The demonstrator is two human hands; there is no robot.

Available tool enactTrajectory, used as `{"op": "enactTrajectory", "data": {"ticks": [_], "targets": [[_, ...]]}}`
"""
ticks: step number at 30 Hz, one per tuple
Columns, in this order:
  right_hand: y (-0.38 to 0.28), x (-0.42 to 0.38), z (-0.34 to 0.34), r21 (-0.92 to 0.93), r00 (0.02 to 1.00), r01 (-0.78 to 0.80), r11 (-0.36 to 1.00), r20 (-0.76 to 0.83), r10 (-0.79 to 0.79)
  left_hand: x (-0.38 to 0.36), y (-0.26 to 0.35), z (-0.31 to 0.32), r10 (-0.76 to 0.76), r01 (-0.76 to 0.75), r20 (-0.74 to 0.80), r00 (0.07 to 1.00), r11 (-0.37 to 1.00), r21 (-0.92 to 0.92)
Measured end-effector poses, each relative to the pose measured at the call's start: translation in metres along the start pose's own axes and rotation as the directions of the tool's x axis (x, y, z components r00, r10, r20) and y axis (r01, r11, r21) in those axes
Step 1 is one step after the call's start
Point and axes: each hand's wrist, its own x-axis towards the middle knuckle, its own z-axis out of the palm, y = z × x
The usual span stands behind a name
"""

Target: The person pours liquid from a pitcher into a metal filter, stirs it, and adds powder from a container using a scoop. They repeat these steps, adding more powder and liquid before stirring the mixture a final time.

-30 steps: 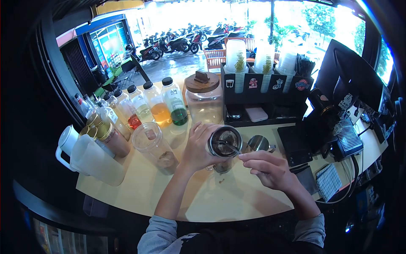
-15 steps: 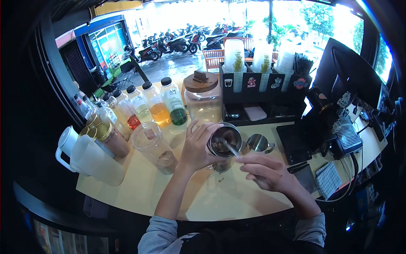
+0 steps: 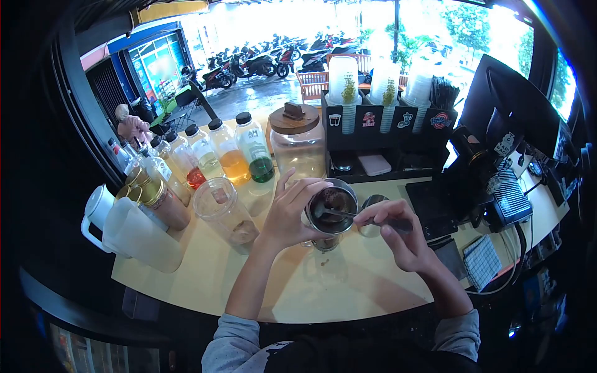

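Note:
My left hand [image 3: 287, 214] is wrapped around a round metal cup [image 3: 319, 222], its mouth tilted toward me and dark brown contents inside. My right hand [image 3: 401, 239] grips a spoon [image 3: 340, 213] whose far end reaches into the cup's mouth. Directly below the cup, a clear glass vessel [image 3: 326, 244] with brown stuff in it shows only in part. Behind my right fingers stands a small metal pitcher [image 3: 374, 200], partly covered. To the left leans a clear lidded jar [image 3: 216, 205] with some brown powder at its bottom.
Bottles of coloured syrup [image 3: 234, 165] line the left back, beside white pitchers [image 3: 140, 239]. A wooden-lidded glass jar [image 3: 298, 146] stands behind the cup. Cup stacks fill a black holder [image 3: 392, 140]. At right are an espresso machine [image 3: 507, 193] and a checked cloth [image 3: 482, 262].
My right hand has turned and risen slightly, laying the spoon flatter across the cup's mouth. The left hand stays nearly still. A person has appeared outside at left.

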Motion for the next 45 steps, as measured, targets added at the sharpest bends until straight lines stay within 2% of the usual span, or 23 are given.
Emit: {"op": "enactTrajectory", "data": {"ticks": [2,4,5,7,9,11,15,17,18,20,23,24,27,29,31,34,38,40,41,43,45], "targets": [[0.002,0.004,-0.004,0.042,1.0,0.009,0.999,-0.015,-0.008,0.0,-0.003,-0.002,0.002,-0.002,0.007,1.0,1.0,0.007],[0.001,0.007,-0.013,0.159,0.996,-0.085,0.984,0.024,0.082,0.0,-0.005,-0.003,0.003,-0.003,0.013,1.0,1.0,0.014],[-0.001,0.009,-0.016,0.159,0.996,-0.085,0.984,0.024,0.082,-0.001,-0.006,-0.002,0.008,-0.009,0.02,1.0,1.0,0.03],[-0.005,0.014,-0.021,0.149,0.982,-0.183,0.972,-0.007,0.187,-0.001,-0.005,-0.002,0.014,-0.015,0.028,1.0,0.999,0.045],[-0.005,0.019,-0.016,0.146,0.986,-0.159,0.977,-0.03,0.165,0.001,-0.001,0.0,0.026,-0.027,0.028,0.999,0.998,0.051],[0.004,0.022,-0.02,0.099,0.994,-0.104,0.99,0.047,0.1,0.002,-0.001,0.0,0.024,-0.026,0.029,0.999,0.998,0.058],[-0.002,0.025,-0.026,0.078,0.987,-0.16,0.984,0.008,0.159,0.001,-0.005,-0.003,0.023,-0.025,0.027,0.999,0.996,0.085],[0.001,0.024,-0.022,0.025,0.991,-0.083,0.996,0.106,0.08,0.001,-0.004,-0.002,0.014,-0.017,0.037,0.999,0.996,0.086],[0.0,0.024,-0.023,0.025,0.991,-0.083,0.996,0.106,0.08,0.001,-0.004,-0.002,0.006,-0.01,0.048,0.999,0.996,0.086],[-0.004,0.024,-0.026,-0.002,0.992,-0.127,0.992,0.008,0.127,0.002,-0.005,-0.003,0.003,-0.007,0.04,0.999,0.997,0.078],[0.005,0.024,-0.02,0.081,0.996,-0.079,0.994,0.051,0.075,0.003,-0.005,-0.003,0.012,-0.014,0.032,0.999,0.997,0.078],[0.002,0.026,-0.02,-0.031,0.994,-0.043,0.999,0.103,0.046,0.004,-0.005,-0.003,0.02,-0.023,0.034,0.999,0.996,0.088],[-0.001,0.027,-0.025,0.059,0.994,-0.112,0.992,0.003,0.113,0.003,-0.005,-0.002,0.01,-0.012,0.028,1.0,0.996,0.088],[-0.002,0.028,-0.027,0.013,0.994,-0.109,0.994,0.003,0.109,0.002,-0.007,-0.002,0.006,-0.01,0.034,0.999,0.996,0.093],[0.003,0.028,-0.024,-0.035,0.994,-0.021,0.999,0.104,0.024,0.002,-0.008,-0.002,0.002,-0.006,0.039,0.999,0.995,0.1],[0.0,0.029,-0.026,0.036,0.996,-0.082,0.996,0.038,0.081,0.003,-0.005,-0.002,-0.002,-0.002,0.044,0.999,0.995,0.098],[-0.006,0.034,-0.027,0.011,0.99,-0.138,0.99,0.028,0.138,0.005,-0.002,-0.001,0.013,-0.016,0.033,0.999,0.993,0.113],[-0.007,0.04,-0.023,-0.167,0.99,-0.021,0.986,0.136,0.044,0.006,0.0,0.0,0.02,-0.027,0.058,0.998,0.993,0.118],[-0.006,0.042,-0.026,-0.167,0.99,-0.022,0.986,0.132,0.044,0.006,0.002,0.0,0.021,-0.027,0.049,0.999,0.992,0.12],[-0.005,0.046,-0.035,-0.114,0.995,-0.097,0.989,0.027,0.1,0.007,0.003,0.0,0.024,-0.028,0.04,0.999,0.992,0.121],[-0.005,0.049,-0.031,-0.076,0.995,-0.094,0.993,0.024,0.096,0.006,0.003,-0.001,0.023,-0.027,0.032,0.999,0.99,0.139]]}}
